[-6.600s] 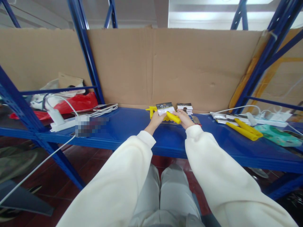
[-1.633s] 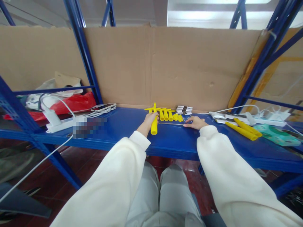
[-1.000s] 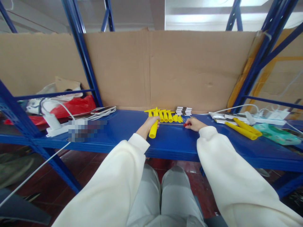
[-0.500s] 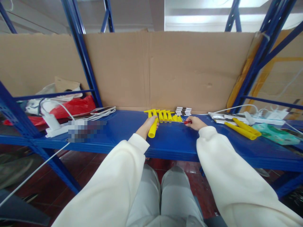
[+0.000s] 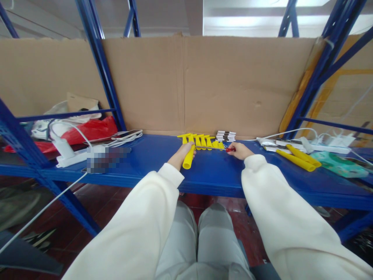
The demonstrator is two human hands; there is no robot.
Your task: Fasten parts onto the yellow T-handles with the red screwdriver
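Note:
My left hand (image 5: 181, 153) is wrapped round a yellow plastic tube (image 5: 188, 158), whose open end faces me. In my right hand (image 5: 240, 151) is the red handle of a screwdriver (image 5: 231, 149). Its thin metal shaft runs left toward the tube; where the tip meets the tube is too small to tell. Several yellow T-shaped pieces (image 5: 203, 140) lie in a row behind my left hand. Smaller yellow pieces (image 5: 217, 144) rest at the row's right end.
A stack of white-and-black packets (image 5: 225, 136) stands by the cardboard wall (image 5: 204, 85). To the right lie two yellow tubes (image 5: 297, 160) and a green packet (image 5: 339, 164). Power strips with cables and a red bag (image 5: 90, 130) sit left. Blue rack posts (image 5: 103, 66) flank the shelf (image 5: 154, 155).
The screwdriver's shaft has tilted slightly, its handle end a little lower relative to the left end. My left hand stays on the yellow tube; the view has shifted slightly.

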